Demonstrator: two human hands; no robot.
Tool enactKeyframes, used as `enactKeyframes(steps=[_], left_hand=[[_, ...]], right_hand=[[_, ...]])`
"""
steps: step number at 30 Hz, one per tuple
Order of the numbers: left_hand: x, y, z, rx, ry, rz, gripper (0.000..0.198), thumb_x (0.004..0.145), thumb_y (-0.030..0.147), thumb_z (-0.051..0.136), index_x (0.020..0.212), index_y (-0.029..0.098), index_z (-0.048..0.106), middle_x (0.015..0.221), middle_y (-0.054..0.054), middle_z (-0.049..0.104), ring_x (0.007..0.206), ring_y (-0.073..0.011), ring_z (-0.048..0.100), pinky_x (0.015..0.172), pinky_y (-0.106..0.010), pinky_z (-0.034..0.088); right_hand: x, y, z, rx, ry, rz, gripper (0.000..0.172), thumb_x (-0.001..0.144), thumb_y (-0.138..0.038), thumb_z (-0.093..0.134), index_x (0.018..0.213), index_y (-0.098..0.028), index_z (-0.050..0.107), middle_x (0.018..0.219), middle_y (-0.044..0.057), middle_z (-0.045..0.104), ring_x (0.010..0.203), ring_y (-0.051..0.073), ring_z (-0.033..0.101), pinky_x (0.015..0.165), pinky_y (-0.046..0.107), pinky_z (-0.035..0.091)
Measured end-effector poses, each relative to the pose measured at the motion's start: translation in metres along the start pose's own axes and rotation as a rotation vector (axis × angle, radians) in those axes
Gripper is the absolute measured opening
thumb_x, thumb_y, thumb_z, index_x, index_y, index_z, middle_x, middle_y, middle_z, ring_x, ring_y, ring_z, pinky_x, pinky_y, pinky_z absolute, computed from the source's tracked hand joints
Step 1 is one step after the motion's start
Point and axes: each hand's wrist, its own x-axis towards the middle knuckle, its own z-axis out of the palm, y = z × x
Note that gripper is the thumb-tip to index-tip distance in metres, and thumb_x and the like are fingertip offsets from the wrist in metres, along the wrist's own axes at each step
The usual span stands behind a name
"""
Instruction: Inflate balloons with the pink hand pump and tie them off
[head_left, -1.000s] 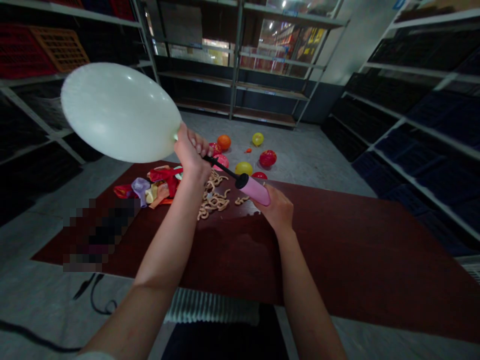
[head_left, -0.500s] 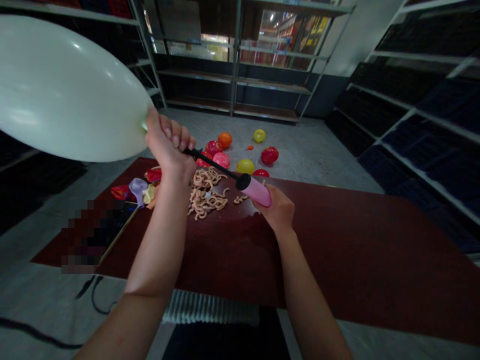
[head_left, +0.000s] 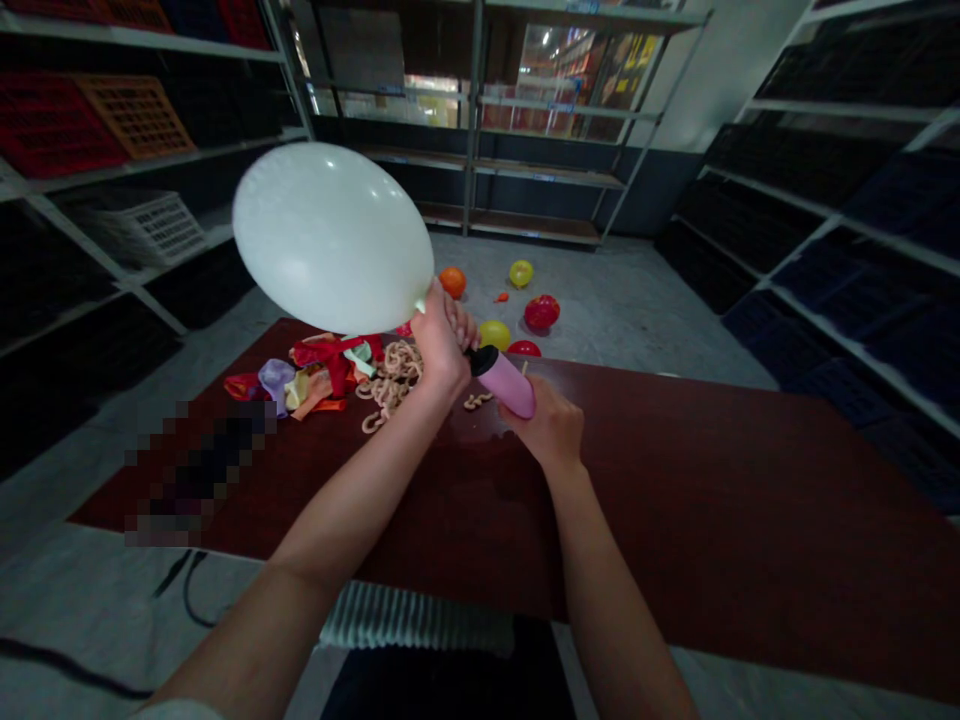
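A pale, inflated balloon (head_left: 334,240) is held up over the far left part of the table. My left hand (head_left: 442,340) is closed at the balloon's neck and on the black end of a hand balloon pump (head_left: 510,385); the fingers hide the joint between them. Around the pump's pink barrel, my right hand (head_left: 551,425) is wrapped, just above the tabletop. The pump's black rod is barely visible between my left hand and the barrel. Beneath my left forearm lies a heap of beige curly strands (head_left: 396,375), with a few more (head_left: 477,401) near the barrel.
Limp, uninflated balloons (head_left: 322,370) in several colours lie on the left of the dark red table (head_left: 705,500). Small inflated balloons (head_left: 541,313) rest on the floor behind it. Shelves (head_left: 525,170) with crates (head_left: 135,115) stand around. A blurred patch covers something at left.
My left hand has moved right and toward the pink barrel, carrying the balloon along. The long stretch of black rod has slid into the pump. My right hand has barely shifted.
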Motion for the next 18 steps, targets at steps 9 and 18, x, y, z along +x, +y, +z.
enactKeyframes(steps=[9,18], left_hand=[[0.013,0.005,-0.007,-0.033,0.047,-0.036,0.061,0.098,0.054,0.058,0.055,0.023,0.029,0.041,0.007,0.022,0.032,-0.0078,0.021,0.034,-0.024,0.02],[0.029,0.033,-0.011,-0.082,0.092,-0.019,0.053,0.105,0.034,0.046,0.057,0.023,0.028,0.041,0.007,0.022,0.033,-0.0094,0.02,0.034,-0.024,0.02]], right_hand=[[0.005,-0.005,0.001,0.003,-0.003,0.005,0.047,0.086,-0.057,0.067,0.111,-0.017,0.071,0.086,0.008,0.078,0.073,0.022,0.072,0.061,0.029,0.044],[0.003,0.0,0.003,0.002,-0.022,0.012,0.048,0.087,-0.059,0.067,0.113,-0.018,0.07,0.097,0.009,0.078,0.08,0.024,0.073,0.069,0.031,0.049]])
